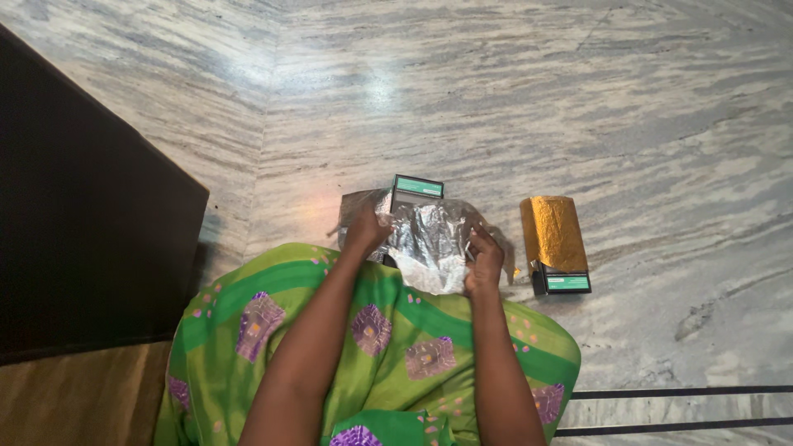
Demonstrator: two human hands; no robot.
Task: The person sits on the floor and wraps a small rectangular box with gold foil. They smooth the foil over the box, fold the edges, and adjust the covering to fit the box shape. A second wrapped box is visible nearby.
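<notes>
A sheet of crinkled silver foil (pixel 429 239) is wrapped partly around a small dark box with a green end (pixel 415 189) on the marble floor. My left hand (pixel 364 229) grips the foil's left edge close to the box. My right hand (pixel 484 261) pinches the foil's right edge. A second dark box (pixel 555 239), covered in gold foil with its green end showing, lies on the floor to the right of my right hand, untouched.
A large dark piece of furniture (pixel 74 215) stands at the left. My green patterned garment (pixel 372 330) covers my lap below the foil. Grey-veined marble floor (pixel 512 99) stretches ahead, with dark lines at the lower right.
</notes>
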